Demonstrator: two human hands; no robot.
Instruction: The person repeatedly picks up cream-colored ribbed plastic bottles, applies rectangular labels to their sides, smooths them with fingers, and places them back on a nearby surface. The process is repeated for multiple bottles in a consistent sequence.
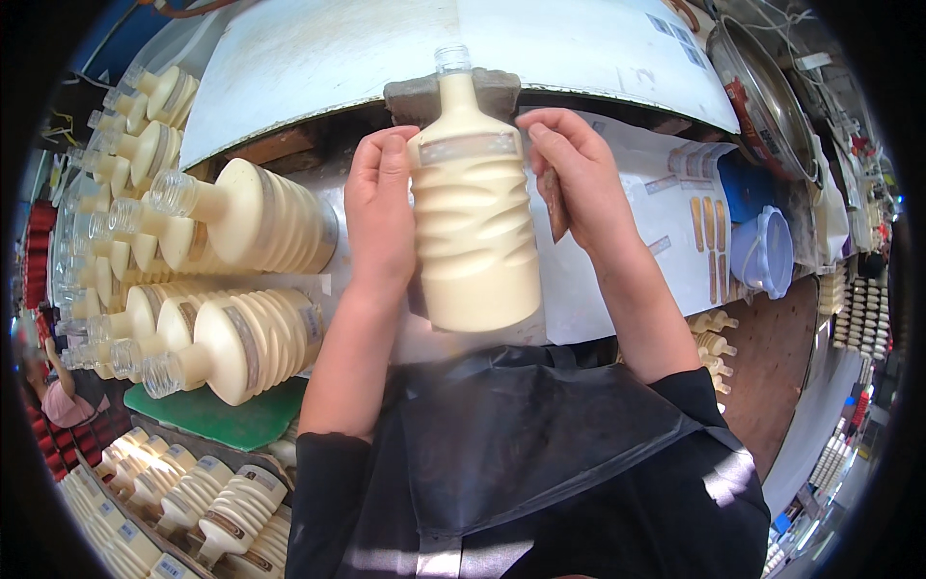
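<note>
Smooth the bottle's (479,294) band (470,147) evenly between the left grip (379,201), hold unclear, and right grip (585,181) holding a brown strip (554,205).

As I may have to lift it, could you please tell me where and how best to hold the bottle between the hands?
Probably hold the bottle by its ridged middle, from left and right together: the uneven surface should give purchase, and the left hand and right hand flank it. The narrower neck points away, so seems less handy.

Bright; edges bowed, rim perhaps slightly blurred
</note>
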